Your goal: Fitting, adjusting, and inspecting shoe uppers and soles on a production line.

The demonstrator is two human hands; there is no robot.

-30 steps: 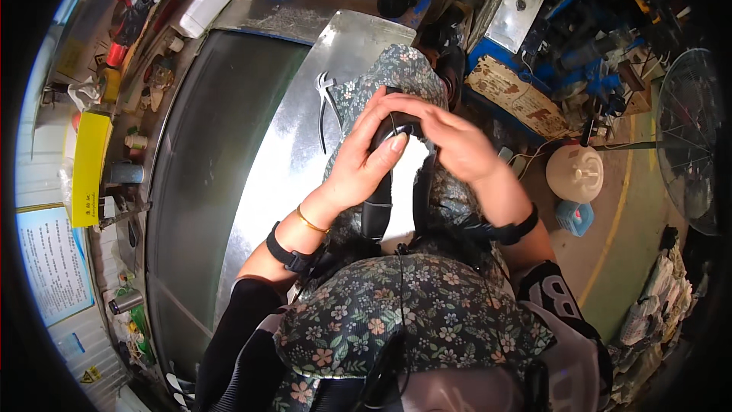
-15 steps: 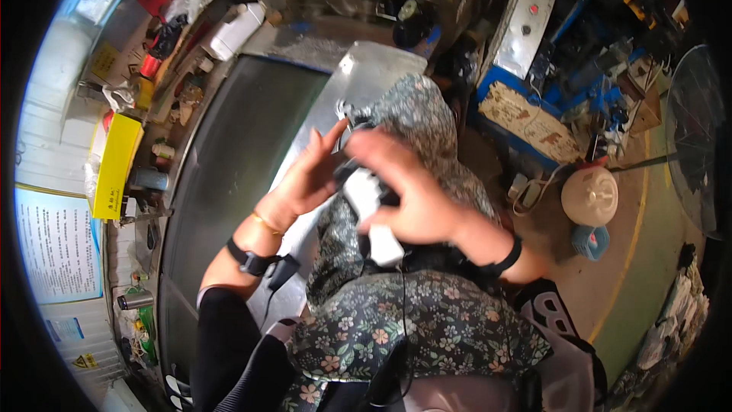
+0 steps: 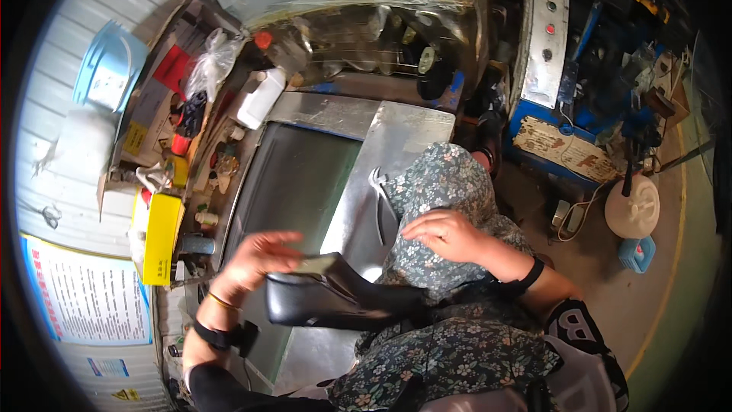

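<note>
Black shoe (image 3: 343, 297): end at left fingers (image 3: 273, 250), apart from right fingers (image 3: 428, 227).

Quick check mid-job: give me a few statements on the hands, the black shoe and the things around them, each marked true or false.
1. The pliers lie on the metal sheet. True.
2. The right hand grips the pliers. False: no object shows in it.
3. The left hand is at one end of the black shoe. True.
4. The yellow box is right of the black shoe. False: it is left.
5. Both wrists wear black bands. True.
</note>
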